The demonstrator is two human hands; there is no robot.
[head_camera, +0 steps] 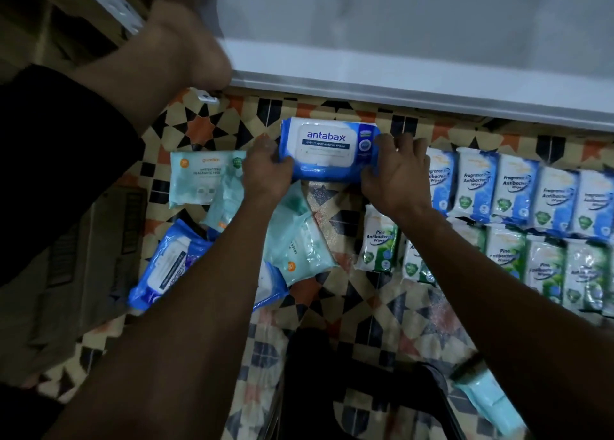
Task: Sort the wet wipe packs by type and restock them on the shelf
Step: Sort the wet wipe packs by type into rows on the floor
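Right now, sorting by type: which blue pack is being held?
The antabax pack, gripped at both ends by the left hand and right hand; the other blue pack lies untouched.

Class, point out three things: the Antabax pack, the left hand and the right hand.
Antabax pack (327, 149), head view, white front label.
Left hand (265, 168), head view, back of hand.
Right hand (397, 173), head view, back of hand.

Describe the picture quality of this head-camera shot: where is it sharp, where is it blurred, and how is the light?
Head view: dim overall, corners dark; sharpest on the blue pack gripped by the left hand and right hand; another person's arm at upper left is blurred, as is the pale blue pack at lower right; the wide lens stretches the forearms, and the white shelf looks washed out.
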